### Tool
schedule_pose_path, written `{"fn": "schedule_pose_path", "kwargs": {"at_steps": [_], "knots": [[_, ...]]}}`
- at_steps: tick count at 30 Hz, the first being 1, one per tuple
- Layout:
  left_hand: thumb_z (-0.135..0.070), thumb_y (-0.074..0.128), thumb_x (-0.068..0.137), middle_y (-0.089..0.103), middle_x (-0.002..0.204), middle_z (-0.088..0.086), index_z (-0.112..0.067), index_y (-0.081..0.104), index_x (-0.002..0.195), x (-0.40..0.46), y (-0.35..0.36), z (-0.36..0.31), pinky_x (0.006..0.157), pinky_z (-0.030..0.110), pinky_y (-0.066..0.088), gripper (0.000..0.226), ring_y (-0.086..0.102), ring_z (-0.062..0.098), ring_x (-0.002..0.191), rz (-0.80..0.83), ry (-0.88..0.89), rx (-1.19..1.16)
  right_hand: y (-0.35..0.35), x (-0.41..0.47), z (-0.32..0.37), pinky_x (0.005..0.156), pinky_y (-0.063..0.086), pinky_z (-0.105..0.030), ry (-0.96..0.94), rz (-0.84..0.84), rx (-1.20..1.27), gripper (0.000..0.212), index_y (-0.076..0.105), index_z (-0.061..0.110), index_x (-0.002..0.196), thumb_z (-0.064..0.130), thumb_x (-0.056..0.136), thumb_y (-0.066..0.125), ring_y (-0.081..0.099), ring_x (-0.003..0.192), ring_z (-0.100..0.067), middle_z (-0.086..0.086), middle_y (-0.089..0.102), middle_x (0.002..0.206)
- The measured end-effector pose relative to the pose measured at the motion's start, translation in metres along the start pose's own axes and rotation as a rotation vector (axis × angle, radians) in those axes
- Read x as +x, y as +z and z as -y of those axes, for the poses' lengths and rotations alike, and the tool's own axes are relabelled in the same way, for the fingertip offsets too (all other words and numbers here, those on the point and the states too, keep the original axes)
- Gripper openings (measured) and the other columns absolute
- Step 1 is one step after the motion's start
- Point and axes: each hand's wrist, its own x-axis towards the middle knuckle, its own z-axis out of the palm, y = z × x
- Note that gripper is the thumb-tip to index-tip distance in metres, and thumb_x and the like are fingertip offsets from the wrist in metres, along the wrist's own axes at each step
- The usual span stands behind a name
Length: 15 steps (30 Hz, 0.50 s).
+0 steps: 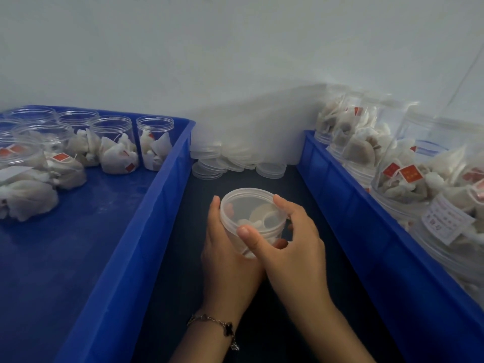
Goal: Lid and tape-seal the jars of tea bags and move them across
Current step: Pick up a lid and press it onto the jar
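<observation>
A clear jar of tea bags sits between my hands over the dark table, with a translucent lid [248, 205] on its mouth. My left hand [225, 258] wraps the jar body from the left and below. My right hand [293, 247] grips the lid rim, thumb at the near edge and fingers at the far right edge. The jar body is mostly hidden by my hands. A pile of spare lids [230, 161] lies at the back of the table.
A blue tray [125, 244] on the left holds several open jars of tea bags [115, 145]. A blue tray [366, 231] on the right is stacked with closed jars lying on their sides [408, 179]. A white wall stands behind.
</observation>
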Motion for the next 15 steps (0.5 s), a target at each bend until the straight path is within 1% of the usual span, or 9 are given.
{"fn": "schedule_pose_path", "kwargs": {"at_steps": [2, 4, 6, 7, 9, 10, 12, 15], "knots": [[-0.084, 0.054, 0.039, 0.046, 0.126, -0.020, -0.046, 0.017, 0.141, 0.001, -0.001, 0.001, 0.065, -0.001, 0.034, 0.115, 0.045, -0.016, 0.092, -0.001, 0.010, -0.007, -0.001, 0.001, 0.002, 0.104, 0.041, -0.035, -0.004, 0.105, 0.065, 0.071, 0.042, 0.058, 0.111, 0.079, 0.047, 0.065, 0.026, 0.127, 0.017, 0.039, 0.029, 0.136], [-0.078, 0.058, 0.036, 0.047, 0.112, -0.030, -0.052, 0.015, 0.137, 0.001, -0.002, 0.002, 0.066, -0.002, 0.034, 0.112, 0.044, -0.023, 0.090, 0.010, 0.005, 0.001, -0.004, 0.002, 0.003, 0.109, 0.035, -0.034, -0.004, 0.198, 0.142, 0.077, 0.034, 0.064, 0.116, 0.073, 0.048, 0.068, 0.023, 0.133, 0.012, 0.031, 0.021, 0.148], [-0.074, 0.060, 0.033, 0.046, 0.101, -0.037, -0.057, 0.013, 0.133, 0.001, -0.002, 0.001, 0.065, -0.001, 0.034, 0.111, 0.045, -0.023, 0.085, 0.023, 0.003, 0.022, -0.007, 0.004, 0.003, 0.108, 0.033, -0.025, -0.009, 0.228, 0.166, 0.084, 0.028, 0.066, 0.121, 0.068, 0.049, 0.071, 0.028, 0.131, 0.012, 0.030, 0.026, 0.146], [-0.073, 0.060, 0.033, 0.045, 0.099, -0.039, -0.058, 0.012, 0.132, 0.001, -0.002, 0.001, 0.065, 0.000, 0.033, 0.110, 0.044, -0.024, 0.083, 0.026, 0.004, 0.030, -0.008, 0.005, 0.003, 0.104, 0.034, -0.018, -0.015, 0.224, 0.162, 0.085, 0.029, 0.064, 0.122, 0.066, 0.049, 0.072, 0.033, 0.127, 0.014, 0.032, 0.033, 0.141], [-0.071, 0.059, 0.035, 0.043, 0.097, -0.041, -0.058, 0.013, 0.131, 0.001, -0.001, 0.002, 0.066, 0.001, 0.031, 0.108, 0.043, -0.024, 0.081, 0.025, 0.009, 0.029, -0.010, 0.006, 0.002, 0.092, 0.040, -0.009, -0.016, 0.177, 0.152, 0.083, 0.039, 0.056, 0.123, 0.063, 0.047, 0.074, 0.042, 0.116, 0.016, 0.032, 0.046, 0.127], [-0.071, 0.058, 0.035, 0.044, 0.096, -0.039, -0.058, 0.012, 0.131, 0.001, 0.000, 0.002, 0.065, 0.000, 0.031, 0.106, 0.045, -0.022, 0.079, 0.024, 0.002, 0.031, -0.010, 0.006, 0.002, 0.090, 0.040, -0.007, -0.016, 0.143, 0.142, 0.084, 0.044, 0.051, 0.124, 0.062, 0.047, 0.075, 0.045, 0.113, 0.015, 0.028, 0.050, 0.123], [-0.071, 0.055, 0.037, 0.048, 0.099, -0.031, -0.058, 0.011, 0.131, 0.000, 0.000, 0.002, 0.062, 0.000, 0.030, 0.105, 0.047, -0.012, 0.079, 0.028, -0.013, 0.050, -0.010, 0.006, 0.001, 0.093, 0.038, -0.006, -0.010, 0.097, 0.118, 0.084, 0.049, 0.043, 0.125, 0.056, 0.048, 0.078, 0.044, 0.113, 0.014, 0.025, 0.051, 0.123], [-0.067, 0.060, 0.043, 0.051, 0.117, -0.020, -0.054, 0.011, 0.134, -0.001, 0.002, 0.002, 0.064, 0.002, 0.030, 0.104, 0.046, -0.004, 0.089, 0.053, 0.009, 0.073, -0.011, 0.005, 0.003, 0.097, 0.034, -0.004, 0.003, 0.088, 0.108, 0.078, 0.051, 0.043, 0.122, 0.045, 0.053, 0.087, 0.039, 0.116, 0.017, 0.025, 0.048, 0.128]]}}
